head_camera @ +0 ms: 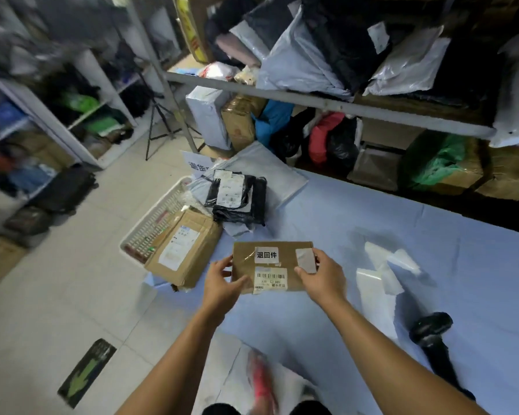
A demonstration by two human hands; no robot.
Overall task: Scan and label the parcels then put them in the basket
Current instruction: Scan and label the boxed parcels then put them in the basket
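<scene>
Left of the left hand's fingertips, past the table edge: a white slatted basket [150,232], heaped full. Across its near rim, closest to those fingers, a flat carton [183,247] of brown cardboard with a white label, tilted. Behind that, farther from the fingertips, grey mailer bags [270,175] with a black film bag [237,199] on top, white labels showing.

Between the two sets of fingers: a small parcel [270,265], brown cardboard, top face up, over the blue cloth [372,223]. Cannot tell whether lifted or resting. Left hand [222,283] gripping the left edge, thumb on top, fingers curled beneath. Right hand [321,277] pinching the right edge, thumb on the top face, touching a grey patch [306,259], forefinger bent along the far corner.

Below the left wrist, the table's left edge, then open pale floor tiles [72,280]. Ahead of all the fingertips, bare cloth up to the mailer bags. Right of the right-hand fingers, near but apart, white paper scraps [378,274]. Farther right and closer to the body, a black scanner [432,330] lying on the cloth. Beyond that, open cloth as far as the metal shelf [312,100].

On the small parcel: matte board, a glinting strip of clear tape, a white label [266,254] with three bold black characters just beyond the left thumb, and a barcode label [270,280] between the thumbs. Cloth lightly creased. Basket walls a fine plastic lattice.
</scene>
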